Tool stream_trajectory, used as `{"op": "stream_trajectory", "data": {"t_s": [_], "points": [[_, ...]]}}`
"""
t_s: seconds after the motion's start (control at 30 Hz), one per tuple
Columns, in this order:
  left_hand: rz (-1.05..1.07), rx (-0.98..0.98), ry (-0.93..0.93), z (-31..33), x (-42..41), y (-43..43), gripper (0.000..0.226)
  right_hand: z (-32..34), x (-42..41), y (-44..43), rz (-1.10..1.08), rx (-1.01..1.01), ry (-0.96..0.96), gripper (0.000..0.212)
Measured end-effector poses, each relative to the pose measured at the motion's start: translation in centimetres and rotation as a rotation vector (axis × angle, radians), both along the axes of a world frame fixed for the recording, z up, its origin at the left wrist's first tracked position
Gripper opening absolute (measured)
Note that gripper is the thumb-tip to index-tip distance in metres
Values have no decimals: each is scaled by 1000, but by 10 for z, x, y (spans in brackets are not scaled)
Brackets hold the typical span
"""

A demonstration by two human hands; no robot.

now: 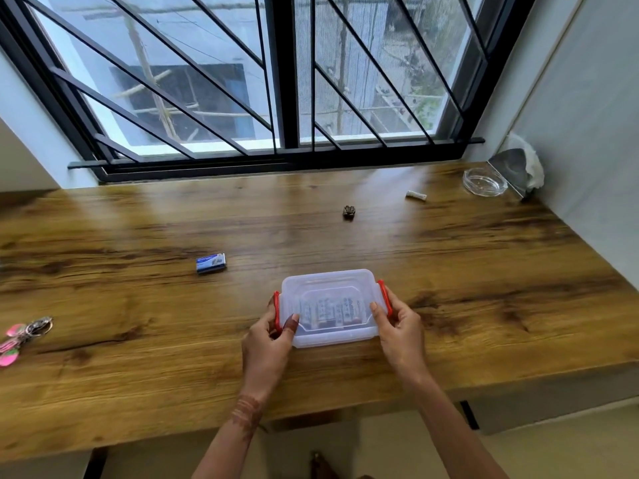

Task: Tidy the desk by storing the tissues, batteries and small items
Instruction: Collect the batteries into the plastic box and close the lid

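I have the left hand and right hand clamped on the red side clips of the lidded plastic box, batteries inside, sitting near the desk's front edge. Bare wood all round it; blue packet, dark clip, white tube and glass ashtray lie well apart toward the window, keyring at the left edge.

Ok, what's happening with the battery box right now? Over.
Left hand and right hand grip the box by its red clips. Lid on, batteries inside. Desk around it clear.
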State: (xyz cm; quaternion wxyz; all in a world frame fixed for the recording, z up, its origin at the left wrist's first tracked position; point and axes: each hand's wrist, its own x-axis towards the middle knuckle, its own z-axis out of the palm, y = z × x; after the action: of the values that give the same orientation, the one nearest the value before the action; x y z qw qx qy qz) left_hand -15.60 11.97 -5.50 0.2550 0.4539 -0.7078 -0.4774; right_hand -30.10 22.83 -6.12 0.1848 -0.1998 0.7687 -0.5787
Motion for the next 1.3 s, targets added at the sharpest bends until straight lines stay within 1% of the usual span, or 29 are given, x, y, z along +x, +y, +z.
{"op": "stream_trajectory", "data": {"t_s": [0.1, 0.2, 0.3, 0.43, 0.6, 0.73, 0.9, 1.0, 1.1, 1.2, 1.3], "points": [[-6, -82, -64, -2, -1, 2, 45, 4, 0, 2, 46, 55, 133, 45], [-3, -101, -77, 0, -2, 3, 45, 7, 1, 3, 49, 73, 157, 46], [-14, -94, -94, 3, -2, 3, 50, 9, 2, 4, 41, 106, 124, 45], [-21, -81, -95, 7, -3, -4, 55, 12, -1, 2, 37, 191, 102, 31], [-56, -136, -66, 20, -18, -12, 54, 16, -18, 8, -12, 157, -13, 28], [-123, -140, -30, 25, -56, -13, 52, 20, -46, 23, -83, 64, -111, 23], [-258, -71, 20, 30, -139, -2, 49, 28, -107, 53, -220, -29, -193, 17], [-324, 13, 51, 27, -208, 10, 48, 29, -154, 78, -322, -49, -209, 19], [-382, 110, 52, 29, -276, 25, 47, 32, -198, 100, -417, -89, -233, 16], [-420, 217, 76, 35, -349, 43, 34, 32, -248, 120, -552, -135, -267, 10], [-447, 237, 62, 40, -404, 57, 25, 27, -287, 130, -662, -164, -271, 23]]}}
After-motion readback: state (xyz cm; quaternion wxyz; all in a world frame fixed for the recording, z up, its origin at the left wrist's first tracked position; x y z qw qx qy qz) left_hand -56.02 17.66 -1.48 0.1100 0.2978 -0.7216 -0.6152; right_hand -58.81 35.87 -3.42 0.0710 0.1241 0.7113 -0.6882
